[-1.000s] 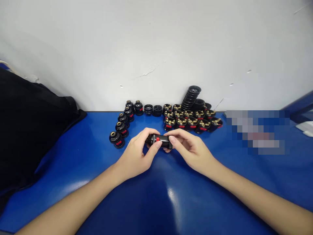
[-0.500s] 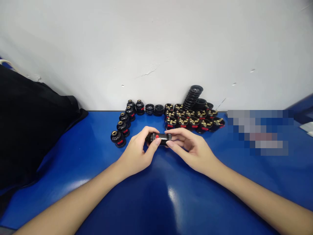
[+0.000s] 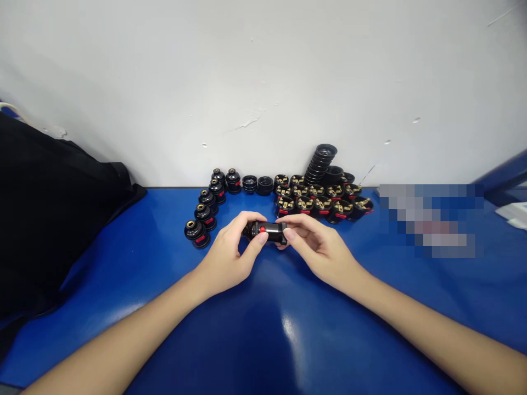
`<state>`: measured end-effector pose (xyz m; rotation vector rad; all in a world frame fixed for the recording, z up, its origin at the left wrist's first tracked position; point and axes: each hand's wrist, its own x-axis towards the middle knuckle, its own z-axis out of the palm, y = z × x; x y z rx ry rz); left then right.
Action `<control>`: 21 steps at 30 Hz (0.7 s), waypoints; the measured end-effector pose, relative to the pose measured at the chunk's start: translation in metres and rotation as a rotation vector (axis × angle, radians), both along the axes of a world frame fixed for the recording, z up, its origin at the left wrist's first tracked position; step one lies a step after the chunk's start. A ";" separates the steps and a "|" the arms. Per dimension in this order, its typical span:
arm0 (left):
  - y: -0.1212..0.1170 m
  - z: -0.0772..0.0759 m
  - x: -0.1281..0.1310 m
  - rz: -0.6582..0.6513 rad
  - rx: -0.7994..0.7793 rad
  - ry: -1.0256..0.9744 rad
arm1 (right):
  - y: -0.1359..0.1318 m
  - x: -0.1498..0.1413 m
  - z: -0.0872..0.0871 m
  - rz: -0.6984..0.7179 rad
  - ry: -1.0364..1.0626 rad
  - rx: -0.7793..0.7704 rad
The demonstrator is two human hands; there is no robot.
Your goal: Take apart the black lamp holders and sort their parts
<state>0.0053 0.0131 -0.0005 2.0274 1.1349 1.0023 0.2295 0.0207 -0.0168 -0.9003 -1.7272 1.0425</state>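
A black lamp holder (image 3: 272, 231) with a red switch lies on its side between my hands, above the table. My left hand (image 3: 230, 247) is closed around its left end, thumb beside the red switch. My right hand (image 3: 315, 241) pinches a black ring (image 3: 284, 233) at the right end of the holder, thumb in front and fingers behind. The ring sits against the holder's rim; whether its thread is engaged I cannot tell. Fingers hide parts of both pieces.
Closed lamp holders (image 3: 197, 234) stand in a line at left. Rows of open holders (image 3: 304, 207) with brass contacts stand at right, by a leaning stack of black rings (image 3: 319, 164). Loose rings (image 3: 265, 185) sit by the wall. Black cloth (image 3: 61, 219) covers the left side.
My right thumb and the ring have shifted slightly left, and the ring now sits closer against the holder. The whole view has moved a little.
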 end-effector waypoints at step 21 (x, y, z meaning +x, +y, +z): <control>-0.001 0.000 0.001 0.010 -0.014 0.001 | 0.000 0.000 -0.001 -0.044 -0.042 0.251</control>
